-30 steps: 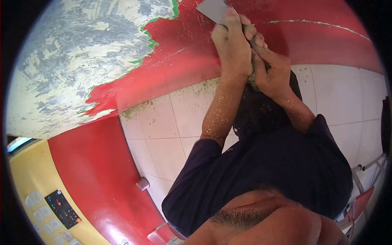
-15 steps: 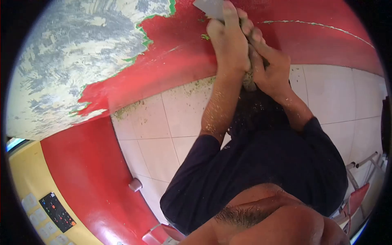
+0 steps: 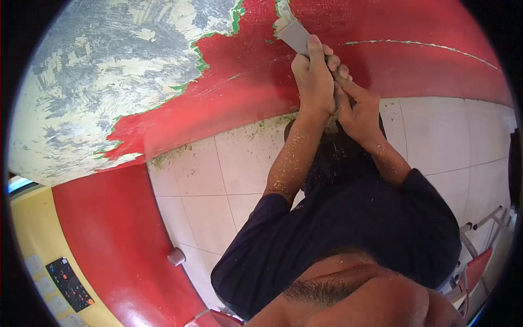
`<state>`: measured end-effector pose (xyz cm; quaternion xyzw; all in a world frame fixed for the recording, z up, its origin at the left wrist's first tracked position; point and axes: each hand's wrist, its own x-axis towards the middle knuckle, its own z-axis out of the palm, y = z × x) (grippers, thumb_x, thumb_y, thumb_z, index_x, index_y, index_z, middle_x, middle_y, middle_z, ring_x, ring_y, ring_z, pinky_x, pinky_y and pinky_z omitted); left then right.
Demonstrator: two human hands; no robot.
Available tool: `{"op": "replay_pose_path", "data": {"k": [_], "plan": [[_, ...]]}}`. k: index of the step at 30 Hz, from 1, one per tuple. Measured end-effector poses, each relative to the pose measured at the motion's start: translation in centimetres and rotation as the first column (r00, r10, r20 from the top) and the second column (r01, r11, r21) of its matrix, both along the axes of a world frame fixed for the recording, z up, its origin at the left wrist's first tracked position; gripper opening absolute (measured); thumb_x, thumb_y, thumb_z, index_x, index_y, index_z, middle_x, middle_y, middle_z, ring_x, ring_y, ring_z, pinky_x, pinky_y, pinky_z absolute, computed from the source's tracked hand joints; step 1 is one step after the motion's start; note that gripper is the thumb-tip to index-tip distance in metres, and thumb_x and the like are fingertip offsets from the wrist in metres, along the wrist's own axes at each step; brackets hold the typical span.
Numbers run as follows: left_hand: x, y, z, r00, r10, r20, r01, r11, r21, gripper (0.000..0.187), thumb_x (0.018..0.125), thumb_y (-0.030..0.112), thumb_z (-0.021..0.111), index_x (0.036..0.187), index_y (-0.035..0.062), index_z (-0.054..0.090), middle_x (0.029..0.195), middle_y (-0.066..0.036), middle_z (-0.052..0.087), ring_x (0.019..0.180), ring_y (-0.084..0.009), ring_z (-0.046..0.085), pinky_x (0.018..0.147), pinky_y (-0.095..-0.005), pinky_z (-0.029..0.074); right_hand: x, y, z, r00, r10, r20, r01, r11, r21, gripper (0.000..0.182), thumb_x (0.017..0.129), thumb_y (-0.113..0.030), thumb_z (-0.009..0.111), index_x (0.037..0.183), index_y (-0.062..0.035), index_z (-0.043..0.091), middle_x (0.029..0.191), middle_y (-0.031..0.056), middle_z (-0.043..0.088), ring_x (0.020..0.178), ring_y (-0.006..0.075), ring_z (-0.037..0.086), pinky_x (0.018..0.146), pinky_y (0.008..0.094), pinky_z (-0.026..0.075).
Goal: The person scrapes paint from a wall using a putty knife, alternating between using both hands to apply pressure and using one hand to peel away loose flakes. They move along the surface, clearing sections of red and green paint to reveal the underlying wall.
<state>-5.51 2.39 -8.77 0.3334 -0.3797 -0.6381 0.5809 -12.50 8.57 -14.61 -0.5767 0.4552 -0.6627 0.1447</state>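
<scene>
A flat scraper (image 3: 295,37) with a wide grey blade lies tilted against the red painted wall (image 3: 261,71). My left hand (image 3: 315,79) is closed around it near the blade, with the thumb laid along it towards the blade. Lower down and to the right, my right hand (image 3: 357,111) is closed on the handle, which the fingers mostly hide. At the blade's edge a pale strip (image 3: 283,15) shows, edged in green, with loose paint curling there. Paint crumbs speckle my left forearm (image 3: 292,150).
A large scraped patch (image 3: 109,82) of grey and cream covers the wall at left. Paint crumbs (image 3: 180,155) lie on the tiled floor (image 3: 204,174) along the wall's foot. A thin chipped line (image 3: 403,41) crosses the wall at right. A metal-framed object (image 3: 485,229) stands at lower right.
Both hands and the scraper have come down the wall, closer to my body. The pale, green-edged strip above the blade now shows. The view has shifted slightly.
</scene>
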Motion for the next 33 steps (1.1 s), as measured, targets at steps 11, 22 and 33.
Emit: {"op": "replay_pose_path", "data": {"k": [11, 22, 33], "plan": [[0.3, 0.9, -1.7, 0.997, 0.033, -0.063, -0.028, 0.997, 0.070, 0.035, 0.100, 0.036, 0.042, 0.082, 0.0056, 0.043, 0.057, -0.003, 0.042, 0.045, -0.0170, 0.047, 0.043, -0.0336, 0.044, 0.0, -0.1, 1.5, 0.990, -0.027, -0.141, 0.033, 0.999, 0.039, 0.020, 0.083, -0.007, 0.062, 0.101, -0.0066, 0.069, 0.075, 0.0206, 0.062, 0.065, 0.0349, 0.063, 0.057, 0.0355, 0.050], [0.4, 0.9, -0.2, 0.996, 0.051, -0.071, -0.045, 0.996, 0.081, 0.042, 0.099, 0.049, 0.040, 0.088, 0.0084, 0.039, 0.059, -0.001, 0.035, 0.048, -0.0151, 0.044, 0.045, -0.0332, 0.045, -0.5, 0.5, 1.4, 0.961, -0.012, -0.275, 0.040, 0.995, 0.096, 0.023, 0.077, -0.003, 0.064, 0.099, -0.0064, 0.068, 0.066, 0.0161, 0.059, 0.060, 0.0324, 0.061, 0.053, 0.0380, 0.048], [-0.2, 1.2, -1.3, 0.995, 0.004, -0.099, 0.002, 0.999, 0.054, 0.039, 0.101, 0.046, 0.037, 0.088, 0.0091, 0.040, 0.061, -0.001, 0.039, 0.050, -0.0148, 0.045, 0.047, -0.0331, 0.047, -1.7, 0.2, 1.0, 0.971, 0.013, -0.241, 0.009, 0.996, 0.090, 0.019, 0.078, -0.003, 0.064, 0.096, -0.0069, 0.069, 0.065, 0.0152, 0.058, 0.057, 0.0309, 0.060, 0.052, 0.0376, 0.048]]}}
